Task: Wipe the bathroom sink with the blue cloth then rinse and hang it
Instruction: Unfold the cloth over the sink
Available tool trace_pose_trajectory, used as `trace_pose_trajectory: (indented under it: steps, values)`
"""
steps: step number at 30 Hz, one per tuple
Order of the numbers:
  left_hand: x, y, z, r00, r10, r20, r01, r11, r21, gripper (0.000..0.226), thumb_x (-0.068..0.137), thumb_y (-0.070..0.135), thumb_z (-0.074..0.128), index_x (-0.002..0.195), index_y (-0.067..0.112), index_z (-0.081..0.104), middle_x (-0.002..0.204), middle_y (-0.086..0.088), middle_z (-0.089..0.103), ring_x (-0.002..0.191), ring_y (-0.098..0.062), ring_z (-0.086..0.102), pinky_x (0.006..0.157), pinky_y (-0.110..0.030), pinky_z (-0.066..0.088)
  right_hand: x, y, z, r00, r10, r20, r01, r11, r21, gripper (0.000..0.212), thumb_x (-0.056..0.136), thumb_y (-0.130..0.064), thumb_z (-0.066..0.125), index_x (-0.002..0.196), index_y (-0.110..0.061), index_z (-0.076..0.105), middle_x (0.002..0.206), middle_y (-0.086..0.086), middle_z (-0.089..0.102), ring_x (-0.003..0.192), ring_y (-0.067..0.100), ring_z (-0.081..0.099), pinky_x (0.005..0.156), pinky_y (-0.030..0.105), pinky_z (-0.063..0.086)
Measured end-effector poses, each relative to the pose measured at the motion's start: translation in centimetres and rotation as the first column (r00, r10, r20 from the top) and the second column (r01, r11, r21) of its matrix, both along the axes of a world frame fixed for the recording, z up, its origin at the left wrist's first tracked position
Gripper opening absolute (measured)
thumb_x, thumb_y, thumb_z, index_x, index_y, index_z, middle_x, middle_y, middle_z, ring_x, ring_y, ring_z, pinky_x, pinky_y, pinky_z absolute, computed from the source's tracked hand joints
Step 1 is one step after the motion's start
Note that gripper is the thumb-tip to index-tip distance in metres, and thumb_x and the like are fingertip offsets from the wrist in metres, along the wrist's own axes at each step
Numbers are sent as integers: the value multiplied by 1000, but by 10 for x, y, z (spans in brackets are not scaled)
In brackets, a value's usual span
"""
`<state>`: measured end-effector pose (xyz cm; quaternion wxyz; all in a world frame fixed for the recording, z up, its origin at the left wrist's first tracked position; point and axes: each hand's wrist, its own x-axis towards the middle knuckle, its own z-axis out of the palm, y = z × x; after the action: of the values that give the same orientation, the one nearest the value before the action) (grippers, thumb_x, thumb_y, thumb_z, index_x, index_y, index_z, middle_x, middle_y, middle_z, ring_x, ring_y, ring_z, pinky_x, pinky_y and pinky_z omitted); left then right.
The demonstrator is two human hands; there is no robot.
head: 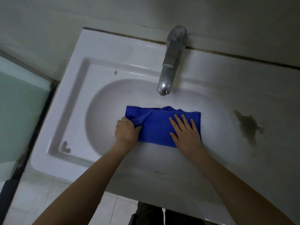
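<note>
Nearest your body, the sink (154, 172) shows its front rim between both forearms. Past it, the blue cloth (159, 125) lies in the basin, folded to a rough rectangle and rumpled along its far edge. Your left hand (127, 132) holds its left end, grip pinching a raised fold. Your right hand (186, 133) lies flat on top, grip spread, fingers straight. Open basin remains left of the cloth and beyond it, up to the faucet (168, 69) overhanging the far side. A dark stain (246, 125) marks the right ledge.
</note>
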<state>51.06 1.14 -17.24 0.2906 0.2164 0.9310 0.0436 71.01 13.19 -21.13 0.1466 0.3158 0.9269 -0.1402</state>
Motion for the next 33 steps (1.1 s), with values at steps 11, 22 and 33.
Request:
trace_pose_trajectory:
  steps: [11, 22, 33]
  values:
    - [-6, 18, 29, 892, 202, 405, -359, 861, 361, 42, 79, 28, 74, 113, 14, 54, 98, -2, 62, 84, -20, 60, 66, -29, 48, 7, 11, -1, 991, -76, -113, 65, 993, -103, 58, 98, -41, 24, 152, -21, 19, 159, 0, 25, 148, 22, 18, 120, 43, 14]
    - [137, 90, -6, 813, -330, 480, 90, 885, 457, 63, 84, 22, 68, 137, 10, 35, 109, -9, 61, 88, -21, 56, 75, -28, 43, 48, 24, 25, 508, -778, -371, 520, 620, -588, 44, 100, -18, 33, 143, -10, 42, 145, 5, 48, 132, 16, 45, 112, 34, 36]
    - [82, 52, 12, 888, -450, 95, 329, 766, 553, 46, 85, 18, 63, 129, 11, 51, 103, -2, 57, 86, -17, 54, 77, -29, 45, 28, 23, 41, 655, -559, -508, 518, 822, -236, 48, 96, -23, 46, 140, -6, 44, 143, 11, 48, 132, 24, 44, 114, 38, 34]
